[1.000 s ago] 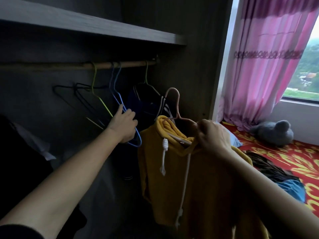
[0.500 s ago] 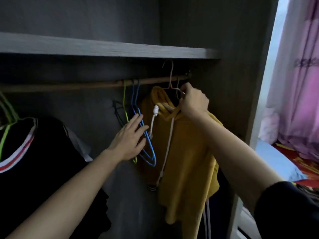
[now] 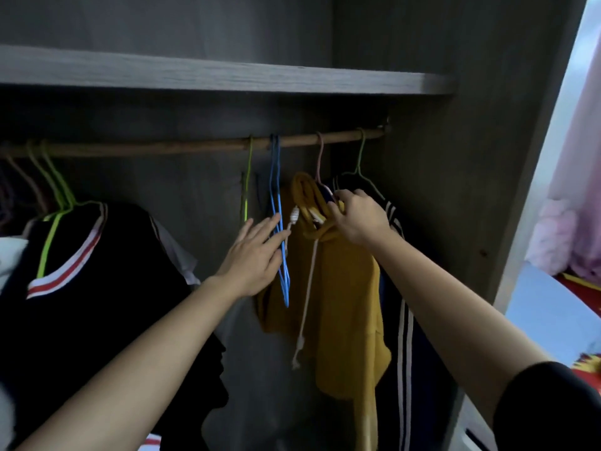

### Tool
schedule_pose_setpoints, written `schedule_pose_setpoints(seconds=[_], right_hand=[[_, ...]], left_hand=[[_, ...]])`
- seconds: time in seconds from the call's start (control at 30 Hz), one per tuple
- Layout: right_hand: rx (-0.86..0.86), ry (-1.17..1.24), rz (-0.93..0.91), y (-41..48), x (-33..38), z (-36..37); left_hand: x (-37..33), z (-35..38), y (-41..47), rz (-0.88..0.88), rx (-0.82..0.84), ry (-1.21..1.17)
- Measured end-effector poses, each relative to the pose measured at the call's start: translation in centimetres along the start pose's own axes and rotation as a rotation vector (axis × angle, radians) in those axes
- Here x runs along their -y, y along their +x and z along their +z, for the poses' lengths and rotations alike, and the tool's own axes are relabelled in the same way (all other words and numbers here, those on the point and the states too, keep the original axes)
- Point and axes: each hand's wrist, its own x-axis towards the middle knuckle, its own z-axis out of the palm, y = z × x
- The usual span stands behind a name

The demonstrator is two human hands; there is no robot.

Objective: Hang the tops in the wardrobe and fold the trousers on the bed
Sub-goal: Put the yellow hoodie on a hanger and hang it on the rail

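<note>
Inside the grey wood-grain wardrobe (image 3: 422, 190), beneath its single plank shelf (image 3: 227, 73), a brown wooden rail (image 3: 179, 146) runs from the left edge of view to the right side wall. At far left a black top with a red-and-white striped neckline (image 3: 97, 304) hangs from the rail on a lime-green wire hanger (image 3: 55, 190).

The mustard-yellow hooded top (image 3: 344, 304) hangs towards the rail's right end, and the hook of its pink wire hanger (image 3: 320, 157) is over the rail. Just beside it on the right, a dark garment with white side stripes (image 3: 406, 353) hangs on a grey-green wire hanger (image 3: 361, 157).

My right hand (image 3: 357, 219) is at the neck of the hooded top, fingers curled round the bunched yellow fabric where the pink hanger goes in. My left hand (image 3: 257, 255) reaches in with fingers straight and slightly spread, their tips touching the pair of bare blue wire hangers (image 3: 276, 177) that hang just left of the hooded top; it grips nothing.

A bare yellow-green wire hanger (image 3: 248, 177) hangs left of the blue pair. The hooded top's white drawstring (image 3: 307, 288) dangles down its front.

Past the wardrobe's right edge are a pink curtain (image 3: 582, 157) and pale blue bedding (image 3: 553, 314).
</note>
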Motion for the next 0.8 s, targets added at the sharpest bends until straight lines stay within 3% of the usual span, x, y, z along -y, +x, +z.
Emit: schedule_pose_setpoints(seconds=[0.17,0.33,0.53,0.8], right_hand=[[-0.185,-0.027,0.017,-7.2,-1.7,0.3],[-0.108,-0.162,0.059,-17.3,-5.0,2.1],[-0.075,-0.29,0.234,-29.7,-9.1,0.3],[-0.106,-0.517,0.473,-41.8,-14.9,-11.2]], left_hand=[[-2.5,0.1,-0.5,-0.112,-0.04,-0.011],[-6.2,0.9,-1.9,-0.174,-0.168,-0.095],[-14.3,5.3,-5.8,0.011,-0.272,-0.211],[-28.7,6.5,-6.2,0.243,-0.141,-0.347]])
